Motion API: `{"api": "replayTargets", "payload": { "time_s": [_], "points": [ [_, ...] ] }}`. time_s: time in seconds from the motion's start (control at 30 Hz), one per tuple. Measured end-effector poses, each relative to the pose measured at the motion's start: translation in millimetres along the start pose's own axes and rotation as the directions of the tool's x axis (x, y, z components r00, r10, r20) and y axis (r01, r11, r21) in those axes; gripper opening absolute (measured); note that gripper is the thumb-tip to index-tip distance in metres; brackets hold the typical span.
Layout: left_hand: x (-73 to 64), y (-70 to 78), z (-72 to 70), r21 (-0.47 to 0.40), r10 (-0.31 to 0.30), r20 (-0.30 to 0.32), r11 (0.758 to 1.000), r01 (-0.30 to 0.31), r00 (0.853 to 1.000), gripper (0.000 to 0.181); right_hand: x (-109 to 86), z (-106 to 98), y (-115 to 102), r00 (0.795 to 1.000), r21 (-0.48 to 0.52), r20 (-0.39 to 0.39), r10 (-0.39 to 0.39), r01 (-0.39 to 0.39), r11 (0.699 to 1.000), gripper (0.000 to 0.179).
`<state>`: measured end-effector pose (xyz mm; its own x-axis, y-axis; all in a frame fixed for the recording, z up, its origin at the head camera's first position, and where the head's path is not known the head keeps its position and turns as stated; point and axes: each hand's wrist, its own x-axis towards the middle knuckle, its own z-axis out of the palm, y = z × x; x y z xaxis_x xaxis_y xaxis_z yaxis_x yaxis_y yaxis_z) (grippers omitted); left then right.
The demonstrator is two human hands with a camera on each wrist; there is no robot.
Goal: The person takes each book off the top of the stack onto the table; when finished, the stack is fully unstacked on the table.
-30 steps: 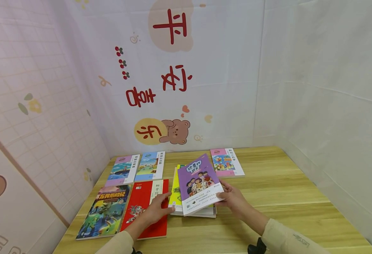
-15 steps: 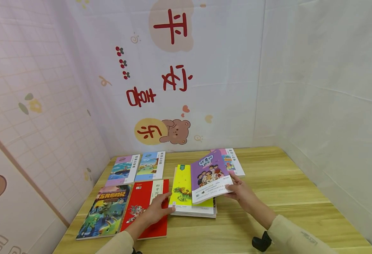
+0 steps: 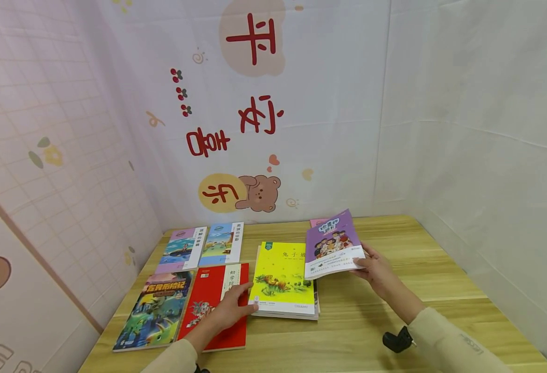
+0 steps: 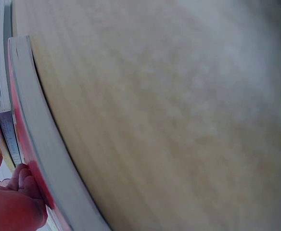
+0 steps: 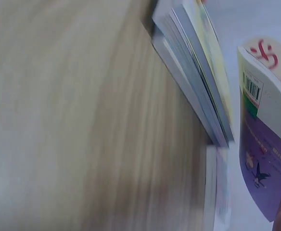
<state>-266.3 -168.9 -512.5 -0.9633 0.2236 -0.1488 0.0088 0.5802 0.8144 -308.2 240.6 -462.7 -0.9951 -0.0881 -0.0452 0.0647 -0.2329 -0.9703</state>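
Observation:
My right hand (image 3: 379, 274) pinches the lower right corner of a purple-and-white picture book (image 3: 333, 246), holding it tilted above the table. The purple book's back cover with a barcode (image 5: 252, 86) shows in the right wrist view. Behind it, a pink book (image 3: 317, 223) at the back is mostly covered. My left hand (image 3: 228, 309) lies over a red book (image 3: 217, 336), its fingertips at the left side of a stack topped by a yellow book (image 3: 284, 277). In the left wrist view its fingers (image 4: 25, 182) are beside the book edges.
Two books, one pink (image 3: 180, 248) and one blue (image 3: 220, 243), lie at the back left. A dark green comic-style book (image 3: 154, 311) lies at the front left. The wooden table (image 3: 422, 290) is bounded by fabric walls (image 3: 464, 155) at back and sides.
My right hand has carried the purple book off the yellow-topped stack, rightward and back, over the pink book. The left hand has stayed in place.

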Motion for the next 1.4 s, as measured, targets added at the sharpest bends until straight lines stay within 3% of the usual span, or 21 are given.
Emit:
{"api": "replayTargets", "payload": {
  "time_s": [0.6, 0.83, 1.03, 1.23, 1.4],
  "points": [
    [-0.3, -4.0, -1.2, -0.004, -0.014, -0.010, 1.000, 0.014, 1.000, 0.075, 20.1, -87.0, -22.1, 0.994, 0.027, -0.100, -0.045, 0.048, 0.998, 0.077],
    [-0.7, -1.1, -2.3, 0.016, -0.007, -0.007, 1.000, 0.007, 1.000, 0.073, 32.9, -130.0, -20.7, 0.998, -0.109, -0.062, -0.027, 0.020, 0.994, 0.077],
    [-0.2, 1.0, -0.8, 0.015, -0.005, 0.000, 1.000, 0.005, 1.000, 0.074, 38.3, -160.8, -21.8, 0.991, -0.300, -0.130, -0.015, -0.025, 0.954, 0.070],
    [1.2, -0.8, 0.5, 0.030, 0.003, -0.012, 1.000, -0.002, 1.000, 0.076, 39.9, -167.2, -23.1, 0.967, -0.359, -0.253, -0.032, -0.063, 0.931, 0.064],
    [-0.3, 0.3, -0.4, 0.026, 0.004, -0.006, 1.000, -0.004, 1.000, 0.076, 44.9, -156.8, -19.4, 0.941, -0.331, -0.337, -0.026, -0.092, 0.939, 0.062]
  ]
}}
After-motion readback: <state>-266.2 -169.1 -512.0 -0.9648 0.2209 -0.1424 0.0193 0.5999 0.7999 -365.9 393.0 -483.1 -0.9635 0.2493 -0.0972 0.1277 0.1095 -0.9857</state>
